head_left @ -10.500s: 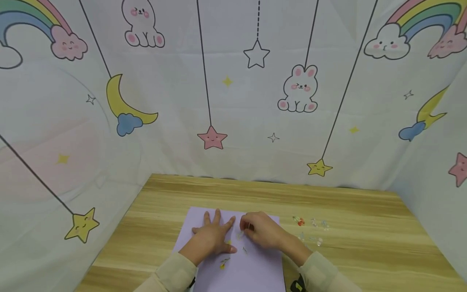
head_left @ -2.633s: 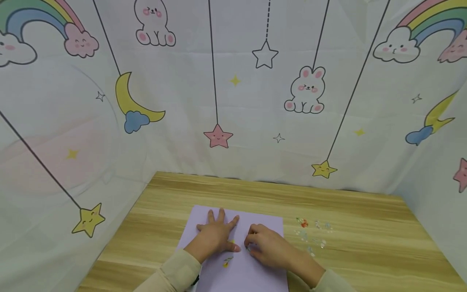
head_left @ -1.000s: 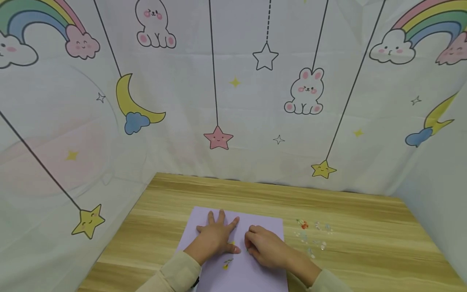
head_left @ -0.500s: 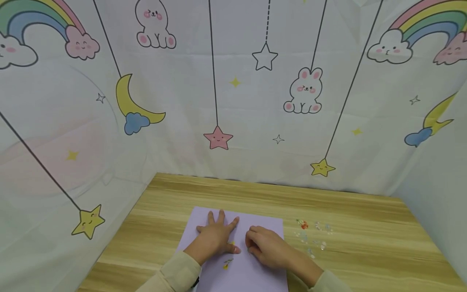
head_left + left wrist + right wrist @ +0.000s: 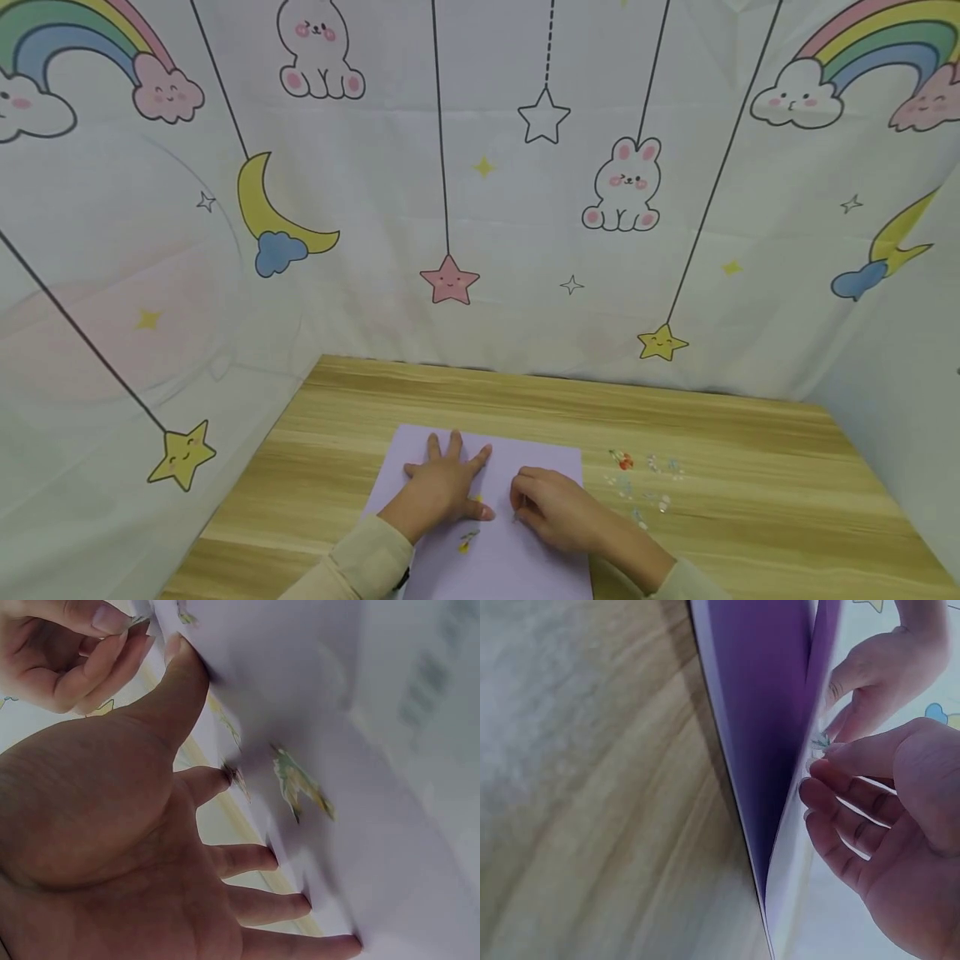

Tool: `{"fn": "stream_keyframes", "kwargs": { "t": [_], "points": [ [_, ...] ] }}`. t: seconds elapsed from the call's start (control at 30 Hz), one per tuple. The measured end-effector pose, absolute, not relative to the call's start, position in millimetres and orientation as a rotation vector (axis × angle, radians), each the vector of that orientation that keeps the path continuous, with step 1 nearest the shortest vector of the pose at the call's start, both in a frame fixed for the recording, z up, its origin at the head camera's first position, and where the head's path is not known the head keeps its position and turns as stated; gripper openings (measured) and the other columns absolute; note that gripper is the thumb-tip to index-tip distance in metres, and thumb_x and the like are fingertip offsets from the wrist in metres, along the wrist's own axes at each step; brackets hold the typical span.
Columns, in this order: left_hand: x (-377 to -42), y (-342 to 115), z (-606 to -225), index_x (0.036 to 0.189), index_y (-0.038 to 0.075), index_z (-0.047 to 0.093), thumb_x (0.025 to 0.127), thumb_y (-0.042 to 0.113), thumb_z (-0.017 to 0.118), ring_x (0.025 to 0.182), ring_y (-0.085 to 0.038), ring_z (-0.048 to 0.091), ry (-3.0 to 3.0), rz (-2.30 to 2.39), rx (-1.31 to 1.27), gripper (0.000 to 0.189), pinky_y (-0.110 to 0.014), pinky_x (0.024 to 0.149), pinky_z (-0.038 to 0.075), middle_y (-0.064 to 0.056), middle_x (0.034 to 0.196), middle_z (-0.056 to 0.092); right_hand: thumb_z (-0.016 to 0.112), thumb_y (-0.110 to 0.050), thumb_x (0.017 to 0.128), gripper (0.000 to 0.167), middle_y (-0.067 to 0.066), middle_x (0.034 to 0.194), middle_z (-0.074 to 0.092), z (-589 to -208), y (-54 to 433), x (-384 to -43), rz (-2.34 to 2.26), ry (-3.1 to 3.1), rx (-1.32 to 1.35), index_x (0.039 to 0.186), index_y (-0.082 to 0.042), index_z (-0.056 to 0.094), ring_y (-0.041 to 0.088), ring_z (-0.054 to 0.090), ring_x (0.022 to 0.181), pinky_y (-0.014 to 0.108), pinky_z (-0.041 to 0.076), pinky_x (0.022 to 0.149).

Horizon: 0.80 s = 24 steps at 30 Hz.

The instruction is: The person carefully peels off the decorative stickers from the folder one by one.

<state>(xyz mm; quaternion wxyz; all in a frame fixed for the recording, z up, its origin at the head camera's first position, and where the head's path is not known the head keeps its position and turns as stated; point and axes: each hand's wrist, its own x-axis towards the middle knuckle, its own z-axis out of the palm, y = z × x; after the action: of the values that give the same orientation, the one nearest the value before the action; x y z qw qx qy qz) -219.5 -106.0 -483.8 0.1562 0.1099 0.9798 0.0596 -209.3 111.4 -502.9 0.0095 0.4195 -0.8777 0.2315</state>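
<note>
My left hand lies with fingers spread on a purple sheet or page, pressing it with the fingertips. Just right of it, my right hand is bent over the page, thumb and fingers pinching a small clear sticker with green sprigs. That sticker also shows at the fingertips in the left wrist view. A yellow-flowered sticker sits on the page below my left hand. Another yellow bit peeks out beside the left thumb. In the left wrist view a green-and-yellow flower sticker lies under the palm.
Right of the page, several small stickers lie on the wood-grain table, among them a red-flowered one and pale ones. A printed white curtain encloses the back and sides. Something dark shows at the page's left edge.
Over the last second my right hand has shifted slightly right, its fingers parting a little to show the sticker. Since the oldest frame it has come lower on the page. My left hand stays put.
</note>
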Motion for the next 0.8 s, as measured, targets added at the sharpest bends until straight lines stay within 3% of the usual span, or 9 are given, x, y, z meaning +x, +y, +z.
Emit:
{"fn": "stream_keyframes", "kwargs": {
  "t": [0.43, 0.8],
  "points": [
    [-217, -106, -480, 0.164, 0.031, 0.042, 0.081, 0.065, 0.081, 0.152, -0.06, 0.022, 2.808, 0.15, 0.307, 0.098, -0.086, 0.096, 0.038, -0.025, 0.17, 0.026, 0.077, 0.001, 0.091, 0.02, -0.008, 0.089, 0.068, -496, 119, -209, 0.857, -2.702, 1.301, 0.091, -0.017, 0.067, 0.002, 0.06, 0.083, 0.024, 0.054, 0.076],
    [-217, -105, -480, 0.163, 0.032, 0.043, 0.079, 0.068, 0.081, 0.153, -0.06, 0.022, 2.822, 0.153, 0.303, 0.099, -0.086, 0.094, 0.039, -0.024, 0.17, 0.026, 0.078, 0.006, 0.088, 0.026, -0.013, 0.085, 0.065, -494, 124, -209, 0.925, -2.65, 1.251, 0.087, -0.017, 0.066, 0.0, 0.059, 0.079, 0.022, 0.054, 0.071]
  ]
}}
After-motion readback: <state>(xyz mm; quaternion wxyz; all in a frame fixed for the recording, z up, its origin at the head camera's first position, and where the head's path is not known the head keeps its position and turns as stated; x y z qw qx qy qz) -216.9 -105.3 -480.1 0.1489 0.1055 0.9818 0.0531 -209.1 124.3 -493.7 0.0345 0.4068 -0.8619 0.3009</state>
